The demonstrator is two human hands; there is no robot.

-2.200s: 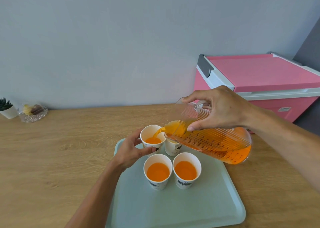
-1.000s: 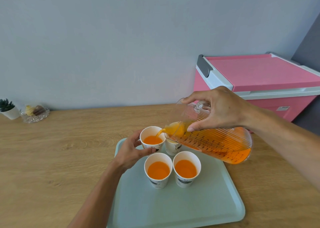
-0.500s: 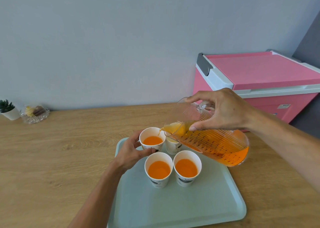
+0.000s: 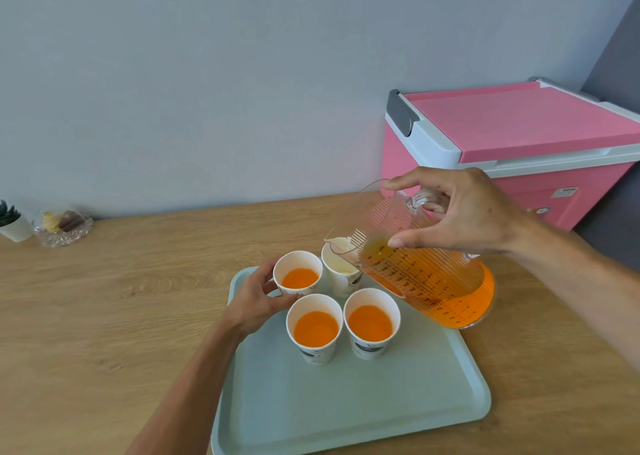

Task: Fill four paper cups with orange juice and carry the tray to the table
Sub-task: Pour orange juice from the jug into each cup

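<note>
Wooden bench (image 4: 138, 316) carries the tray (image 4: 346, 413), four cups clustered at its far edge: three filled cups (image 4: 316, 328), the far right cup (image 4: 341, 276) empty. The right hand (image 4: 464, 212) curls its fingers (image 4: 408, 241) round the jug (image 4: 433, 288) handle, spout above that cup; the left hand (image 4: 256, 302) grips the far left cup (image 4: 300, 278). Best to tip slowly, steadying the empty cup

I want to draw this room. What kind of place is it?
Probably a home or office snack corner, though I can't be sure: a wooden counter against a plain wall, a pink cooler chest beside it, and a small potted plant next to a glass dish.
</note>
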